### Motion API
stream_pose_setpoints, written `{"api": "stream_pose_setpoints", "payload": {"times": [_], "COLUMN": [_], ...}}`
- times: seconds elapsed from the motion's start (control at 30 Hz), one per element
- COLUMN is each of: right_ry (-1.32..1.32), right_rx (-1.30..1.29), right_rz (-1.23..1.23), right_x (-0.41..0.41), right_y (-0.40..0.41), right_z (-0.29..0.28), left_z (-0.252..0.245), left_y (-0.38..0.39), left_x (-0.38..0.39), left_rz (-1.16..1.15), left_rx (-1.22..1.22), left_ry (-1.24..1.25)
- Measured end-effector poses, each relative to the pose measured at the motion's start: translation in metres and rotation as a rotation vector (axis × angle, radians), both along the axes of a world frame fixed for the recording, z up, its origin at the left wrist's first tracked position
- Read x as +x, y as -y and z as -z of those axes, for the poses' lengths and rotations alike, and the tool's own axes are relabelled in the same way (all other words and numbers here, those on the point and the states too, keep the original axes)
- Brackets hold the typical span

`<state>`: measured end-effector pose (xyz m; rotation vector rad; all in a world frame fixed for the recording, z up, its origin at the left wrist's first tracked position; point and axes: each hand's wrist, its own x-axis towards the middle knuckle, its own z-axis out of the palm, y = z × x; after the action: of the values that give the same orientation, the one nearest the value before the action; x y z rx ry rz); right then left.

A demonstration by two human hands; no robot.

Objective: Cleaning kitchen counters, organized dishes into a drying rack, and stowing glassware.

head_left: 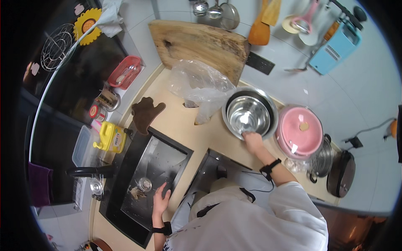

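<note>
My right hand [253,141] grips the near rim of a shiny stainless steel bowl [248,116], which sits inside a larger metal bowl [272,109] on the counter. Over the near edge of the black sink [157,163] hangs my left hand [161,198], fingers apart and holding nothing. Inside the sink, brownish scraps [137,193] lie beside the drain strainer [145,184]. A clear plastic bag [204,81] rests on the counter left of the bowls, with something partly hidden under it.
A thick wooden board [201,47] leans against the wall. Right of the bowls stands a pink-lidded container [300,130]. A brown cloth [146,114] lies behind the sink, near a yellow detergent jug [111,137] and black faucet [89,171]. Utensils hang on the wall.
</note>
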<state>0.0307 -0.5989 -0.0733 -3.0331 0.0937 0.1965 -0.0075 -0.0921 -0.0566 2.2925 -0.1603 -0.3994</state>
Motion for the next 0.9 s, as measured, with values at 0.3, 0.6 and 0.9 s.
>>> {"api": "stream_pose_setpoints", "payload": {"times": [0.3,0.6,0.9], "right_ry": [-0.184,-0.316,-0.428], "right_rx": [0.191,0.703,2.346], "right_rz": [-0.346,-0.692,0.016], "right_x": [-0.06,-0.024,0.036], "right_y": [-0.039,-0.173,-0.306], "right_z": [-0.109,-0.166,-0.124], "left_z": [0.013,0.031,0.061], "left_y": [0.022,-0.079,-0.186], "left_x": [-0.012,-0.092,-0.207], "left_rz": [-0.092,-0.347,-0.7], "left_rx": [-0.033,-0.098,-0.242], "left_ry": [-0.044,-0.03,-0.151]}}
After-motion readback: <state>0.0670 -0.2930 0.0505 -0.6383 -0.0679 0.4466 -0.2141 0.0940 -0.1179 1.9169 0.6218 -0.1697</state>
